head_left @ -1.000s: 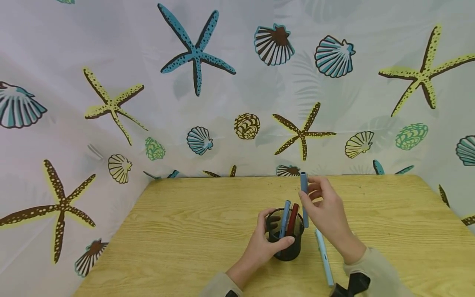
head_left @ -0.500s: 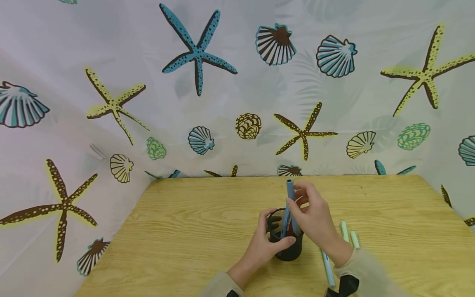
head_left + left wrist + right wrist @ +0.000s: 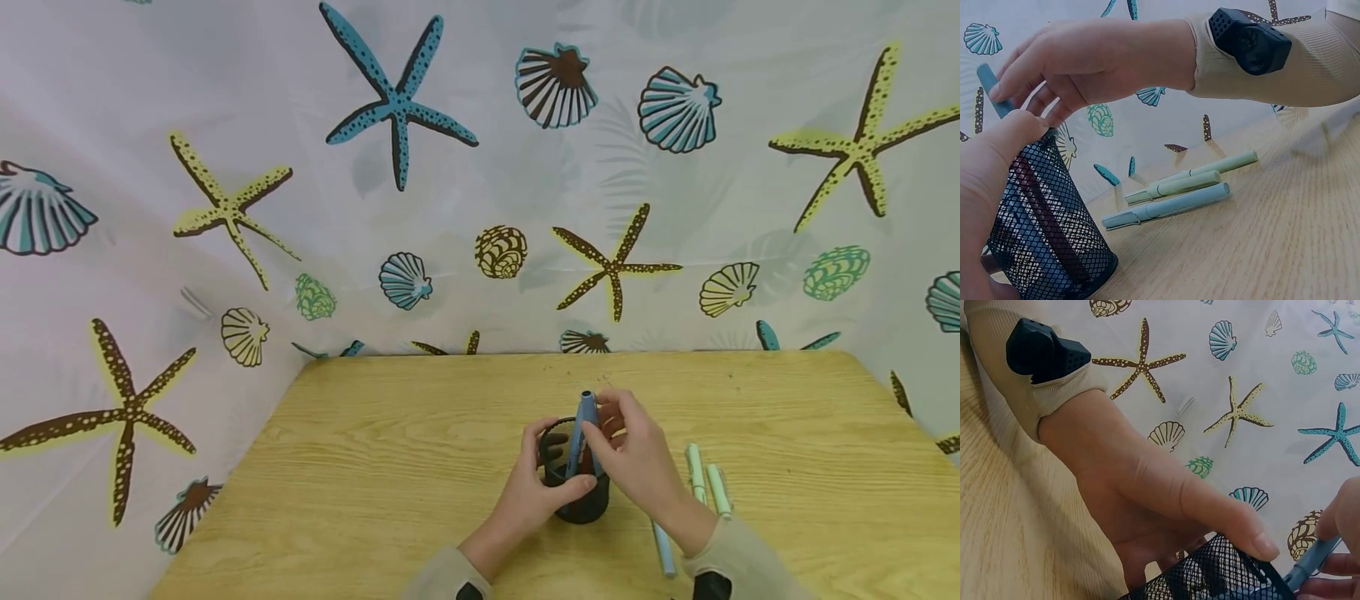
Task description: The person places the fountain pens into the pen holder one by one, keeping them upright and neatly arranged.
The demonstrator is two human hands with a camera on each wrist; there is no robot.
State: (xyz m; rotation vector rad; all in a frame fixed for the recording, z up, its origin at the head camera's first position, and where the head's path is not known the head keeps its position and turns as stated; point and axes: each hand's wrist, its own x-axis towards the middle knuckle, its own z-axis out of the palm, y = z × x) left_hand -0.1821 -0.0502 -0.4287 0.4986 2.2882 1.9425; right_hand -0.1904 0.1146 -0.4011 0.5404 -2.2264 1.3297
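Note:
A black mesh pen cup stands on the wooden table, and my left hand grips it round the side, thumb near the rim. My right hand pinches a blue pen close to its upper end. The lower part of that pen is down inside the cup. Another blue pen leans in the cup beside it. Through the mesh in the left wrist view a dark red pen shows. In the right wrist view, the left thumb lies at the rim.
On the table right of the cup lie a light blue pen and two light green pens, partly behind my right wrist in the head view. A shell-and-starfish cloth hangs along the table's back edge and sides.
My right hand has moved left and down, bringing the blue pen from beside the cup into it. The left hand keeps its grip. The green pens have come into sight.

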